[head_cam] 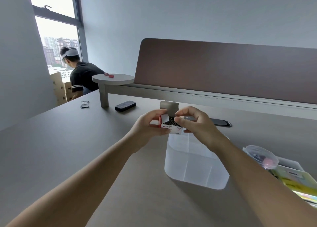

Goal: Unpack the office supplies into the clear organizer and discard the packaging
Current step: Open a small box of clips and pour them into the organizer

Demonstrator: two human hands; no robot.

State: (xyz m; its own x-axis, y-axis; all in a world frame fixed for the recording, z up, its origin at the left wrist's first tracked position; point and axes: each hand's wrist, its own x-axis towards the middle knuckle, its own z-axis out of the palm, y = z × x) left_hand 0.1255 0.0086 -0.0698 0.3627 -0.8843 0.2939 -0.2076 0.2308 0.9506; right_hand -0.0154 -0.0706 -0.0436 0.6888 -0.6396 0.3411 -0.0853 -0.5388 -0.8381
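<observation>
With the left hand point(147, 125) gripping the small red-and-white cardboard box of dark metal paper clips point(169, 126) and the right hand point(193, 123) pinching its flap, tip it slowly over the clear plastic organizer point(193, 168).

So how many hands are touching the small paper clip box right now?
2: the left hand grips the box at its left end, the right hand holds its right side, above the clear organizer.

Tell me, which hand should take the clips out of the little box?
The right hand, probably. Its fingertips already sit at the open top of the small box, while the left hand grips the box, holding it above the clear organizer.
</observation>
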